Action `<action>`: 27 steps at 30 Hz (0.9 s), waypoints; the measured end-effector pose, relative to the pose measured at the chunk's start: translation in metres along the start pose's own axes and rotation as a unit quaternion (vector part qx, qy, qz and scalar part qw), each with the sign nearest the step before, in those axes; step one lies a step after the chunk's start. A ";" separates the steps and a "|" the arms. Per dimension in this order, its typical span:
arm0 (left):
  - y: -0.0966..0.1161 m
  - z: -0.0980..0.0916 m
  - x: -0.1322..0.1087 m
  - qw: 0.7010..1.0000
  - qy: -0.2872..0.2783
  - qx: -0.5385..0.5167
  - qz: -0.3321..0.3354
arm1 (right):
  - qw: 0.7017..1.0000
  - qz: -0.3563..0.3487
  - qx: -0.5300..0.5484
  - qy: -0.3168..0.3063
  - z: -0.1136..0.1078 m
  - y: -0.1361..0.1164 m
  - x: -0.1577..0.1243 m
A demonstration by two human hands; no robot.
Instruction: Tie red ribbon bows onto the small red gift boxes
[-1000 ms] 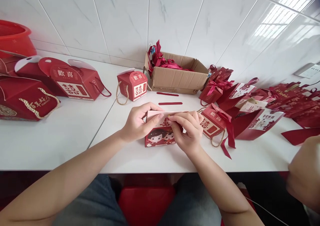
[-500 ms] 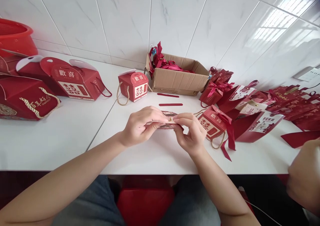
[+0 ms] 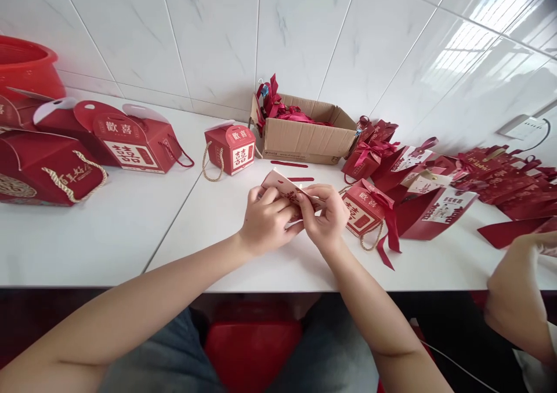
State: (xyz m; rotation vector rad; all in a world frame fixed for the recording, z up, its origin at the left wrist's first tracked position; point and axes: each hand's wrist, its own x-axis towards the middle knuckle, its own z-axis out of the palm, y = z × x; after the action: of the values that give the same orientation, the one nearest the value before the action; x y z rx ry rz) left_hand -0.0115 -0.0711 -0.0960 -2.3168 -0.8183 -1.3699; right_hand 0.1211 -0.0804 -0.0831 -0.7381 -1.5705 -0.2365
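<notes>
Between my hands is a small paper gift box (image 3: 278, 181), pale pink with dark red print, tilted up off the table. My left hand (image 3: 267, 222) wraps round its left side with bent fingers. At its right edge, my right hand (image 3: 325, 214) pinches the paper between thumb and fingers. My fingers cover much of the print and the lower part. Just right of my right hand stands a red gift box (image 3: 363, 207) with a rope handle and a ribbon. Behind my hands lie two flat dark red strips, the nearer strip (image 3: 303, 179) partly hidden.
A cardboard box (image 3: 307, 140) of red ribbons stands against the tiled wall. Left of it is a small red box (image 3: 230, 149); larger red boxes (image 3: 134, 140) stand farther left. Several red gift bags (image 3: 435, 213) crowd the right. Another person's arm (image 3: 516, 300) reaches in at the right edge.
The small gift box has been lifted and turned, so its printed face now tilts up. My left hand has moved right, closer to my right hand. The other person's arm has come farther into view.
</notes>
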 end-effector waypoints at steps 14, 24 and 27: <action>-0.005 -0.003 -0.001 0.999 -0.048 0.006 -0.005 | 0.989 0.135 -0.024 0.052 0.001 0.007 0.000; -0.040 -0.032 0.010 0.918 -0.078 -0.296 -0.252 | 0.983 0.159 -0.039 0.079 -0.005 0.015 0.004; -0.051 -0.040 0.017 0.874 -0.056 -0.371 -0.308 | 0.987 0.129 -0.060 0.072 -0.006 0.016 0.005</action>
State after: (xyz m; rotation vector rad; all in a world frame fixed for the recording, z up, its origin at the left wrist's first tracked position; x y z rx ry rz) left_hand -0.0644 -0.0473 -0.0618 -2.8484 -1.3335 -2.1316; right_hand 0.1358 -0.0701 -0.0823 -0.9882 -1.3174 -0.1885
